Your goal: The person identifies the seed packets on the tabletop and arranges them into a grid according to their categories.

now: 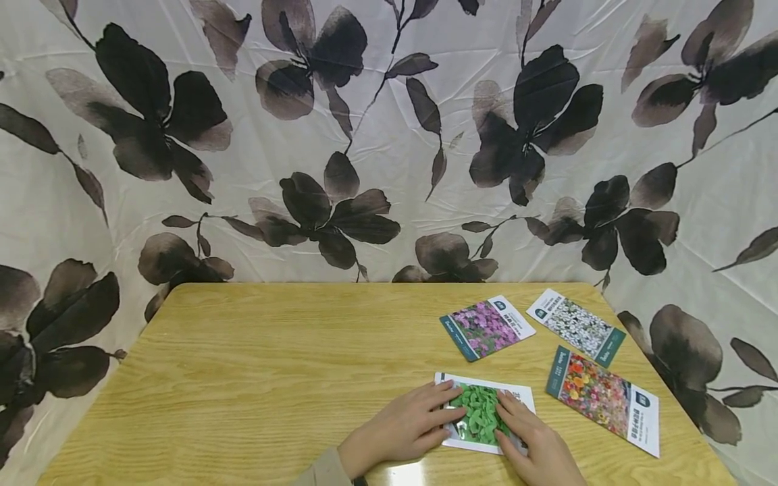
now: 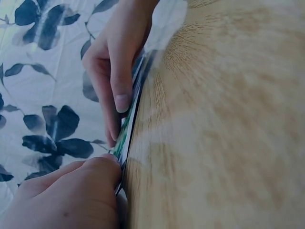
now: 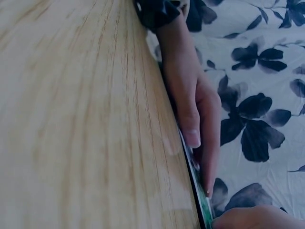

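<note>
A seed packet [image 1: 480, 413] with a picture of green leaves lies near the front edge of the table, a little tilted. My left hand [image 1: 419, 418] rests on its left side, fingers extended over the picture. From the right, my right hand [image 1: 530, 435] lays its fingers on the packet's other side, covering part of the printing. Seen edge-on in the left wrist view, the packet [image 2: 125, 136] is flat on the tabletop. The right wrist view has my left thumb and fingers [image 3: 191, 136] along the packet's edge, neither hand lifting it.
Behind the green packet is a packet with purple flowers [image 1: 486, 327]. Further right lie a white-flower packet [image 1: 577, 327] and one with mixed orange and red flowers [image 1: 598, 395]. The wooden table [image 1: 243, 378] ends at a floral cloth [image 1: 389, 148] behind.
</note>
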### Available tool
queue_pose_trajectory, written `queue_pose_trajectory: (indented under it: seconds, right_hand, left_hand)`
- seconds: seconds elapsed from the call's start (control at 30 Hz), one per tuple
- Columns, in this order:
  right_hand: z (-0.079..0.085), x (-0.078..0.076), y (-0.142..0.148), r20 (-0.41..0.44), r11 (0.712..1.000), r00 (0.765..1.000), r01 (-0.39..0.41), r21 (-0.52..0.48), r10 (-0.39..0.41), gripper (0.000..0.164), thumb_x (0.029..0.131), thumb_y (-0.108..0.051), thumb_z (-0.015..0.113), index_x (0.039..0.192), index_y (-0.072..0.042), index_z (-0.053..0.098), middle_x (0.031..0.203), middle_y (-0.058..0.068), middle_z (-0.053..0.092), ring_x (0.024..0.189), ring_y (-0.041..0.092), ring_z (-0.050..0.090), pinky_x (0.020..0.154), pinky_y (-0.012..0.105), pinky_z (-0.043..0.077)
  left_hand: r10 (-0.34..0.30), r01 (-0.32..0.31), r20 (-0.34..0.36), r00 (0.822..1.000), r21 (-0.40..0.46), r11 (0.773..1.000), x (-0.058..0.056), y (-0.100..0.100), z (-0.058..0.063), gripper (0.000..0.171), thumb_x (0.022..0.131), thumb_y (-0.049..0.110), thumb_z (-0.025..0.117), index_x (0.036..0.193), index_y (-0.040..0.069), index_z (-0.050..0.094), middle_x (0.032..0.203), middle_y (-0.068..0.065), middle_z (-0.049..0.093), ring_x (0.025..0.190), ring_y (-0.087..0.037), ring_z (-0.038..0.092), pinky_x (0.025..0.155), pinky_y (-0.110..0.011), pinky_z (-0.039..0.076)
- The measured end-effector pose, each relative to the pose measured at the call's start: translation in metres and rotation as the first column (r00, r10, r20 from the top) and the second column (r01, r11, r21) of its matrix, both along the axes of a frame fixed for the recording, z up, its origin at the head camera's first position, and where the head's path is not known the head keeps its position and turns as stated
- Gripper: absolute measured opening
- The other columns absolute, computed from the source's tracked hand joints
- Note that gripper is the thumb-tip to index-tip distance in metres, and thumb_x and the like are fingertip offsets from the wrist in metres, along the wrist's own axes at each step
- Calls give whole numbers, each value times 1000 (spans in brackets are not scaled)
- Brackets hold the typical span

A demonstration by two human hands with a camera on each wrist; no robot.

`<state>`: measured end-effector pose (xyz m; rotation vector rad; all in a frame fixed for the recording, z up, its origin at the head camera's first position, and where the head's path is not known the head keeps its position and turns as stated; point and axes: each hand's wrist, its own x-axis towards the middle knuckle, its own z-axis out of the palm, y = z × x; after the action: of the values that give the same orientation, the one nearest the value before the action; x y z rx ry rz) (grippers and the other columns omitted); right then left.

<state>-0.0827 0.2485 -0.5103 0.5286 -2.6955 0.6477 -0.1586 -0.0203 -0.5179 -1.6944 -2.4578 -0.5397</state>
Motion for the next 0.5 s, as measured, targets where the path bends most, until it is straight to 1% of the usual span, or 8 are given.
queue_pose_trajectory:
  seconds: [0.3,0.5]
  right_hand:
    - [-1,0,-2,5,1000,1000,-31,2,31,43,86,-19,78,125,-4,69,139,7,59,125,28,56,86,46,56]
    - [-2,0,-1,-32,998,998,-55,-11,55,43,84,-16,79,124,-2,69,138,8,60,124,29,56,86,46,56]
  left_hand:
    - [21,-21,10,1000,-30,999,3,-2,-1,45,108,32,37,150,18,46,159,-5,33,147,-23,26,118,-42,25]
    - [36,-37,-27,999,-35,999,8,-4,-1,45,108,32,36,150,17,46,159,-7,33,148,-24,26,117,-42,26]
